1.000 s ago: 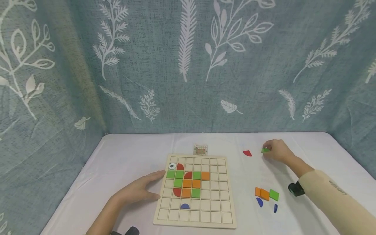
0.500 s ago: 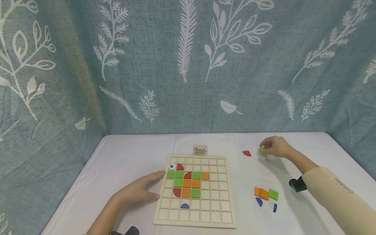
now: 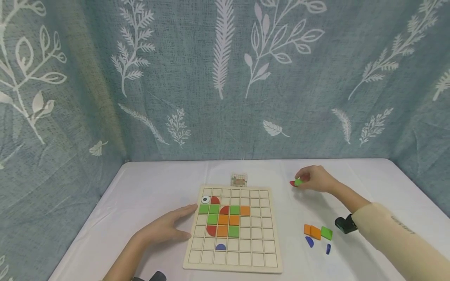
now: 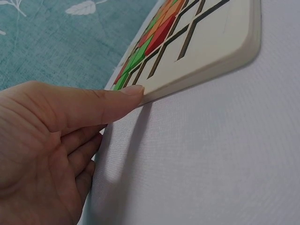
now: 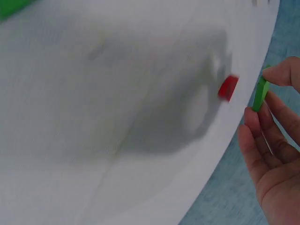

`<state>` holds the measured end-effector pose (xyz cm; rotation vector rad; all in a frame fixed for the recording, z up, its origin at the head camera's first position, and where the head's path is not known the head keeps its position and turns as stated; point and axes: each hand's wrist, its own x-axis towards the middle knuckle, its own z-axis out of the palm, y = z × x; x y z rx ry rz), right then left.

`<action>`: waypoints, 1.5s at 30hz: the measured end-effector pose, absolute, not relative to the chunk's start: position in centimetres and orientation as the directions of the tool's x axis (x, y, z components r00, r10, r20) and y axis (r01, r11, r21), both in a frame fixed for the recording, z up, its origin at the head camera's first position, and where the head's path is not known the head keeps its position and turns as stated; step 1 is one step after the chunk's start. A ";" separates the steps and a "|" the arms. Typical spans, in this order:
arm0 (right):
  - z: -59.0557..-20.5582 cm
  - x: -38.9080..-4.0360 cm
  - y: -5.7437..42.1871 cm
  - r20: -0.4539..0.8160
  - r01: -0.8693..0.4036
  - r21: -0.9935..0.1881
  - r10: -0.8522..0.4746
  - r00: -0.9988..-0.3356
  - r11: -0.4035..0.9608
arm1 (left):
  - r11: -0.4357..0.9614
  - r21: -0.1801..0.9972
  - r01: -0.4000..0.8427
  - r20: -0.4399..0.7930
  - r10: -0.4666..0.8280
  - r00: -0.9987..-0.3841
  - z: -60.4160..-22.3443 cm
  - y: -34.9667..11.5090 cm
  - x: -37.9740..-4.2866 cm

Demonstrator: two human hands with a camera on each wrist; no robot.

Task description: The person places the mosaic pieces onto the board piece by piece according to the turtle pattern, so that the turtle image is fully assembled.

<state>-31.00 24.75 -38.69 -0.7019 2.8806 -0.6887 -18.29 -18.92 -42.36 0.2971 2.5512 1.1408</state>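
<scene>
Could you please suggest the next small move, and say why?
Probably the right hand should carry the green tile left to the board: it pinches that tile well off the board's right side, the grid has bare squares, and the left hand rests by the board's left edge.

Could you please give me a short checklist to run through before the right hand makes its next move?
1. Green piece pinched in the right hand: ok.
2. Left hand at the board's left edge: ok.
3. Bare cells available on the board: ok.
4. Green piece over the board: not ok, it is off to the right.
5. Red piece apart from the green one: ok.
6. Card pattern readable: cannot tell, too small.
</scene>
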 end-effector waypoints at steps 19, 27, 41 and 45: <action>-37.8 -26.5 15.6 0.069 -0.554 -0.594 -0.649 -0.758 0.584 | 0.662 0.749 0.038 -0.212 0.293 -0.932 -42.4 -18.7 -18.2; -38.3 -24.7 13.4 0.037 -0.545 -0.591 -0.654 -0.755 0.595 | 0.673 0.739 0.032 -0.219 0.285 -0.933 -42.3 -18.7 -18.2; -40.9 -22.4 11.4 0.076 -0.631 -0.514 -0.702 -0.708 0.581 | 0.667 0.744 0.033 -0.222 0.293 -0.930 -42.2 -18.8 -18.2; -41.0 -22.2 11.1 0.099 -0.660 -0.482 -0.712 -0.695 0.577 | 0.670 0.742 0.023 -0.226 0.283 -0.932 -42.2 -18.7 -18.3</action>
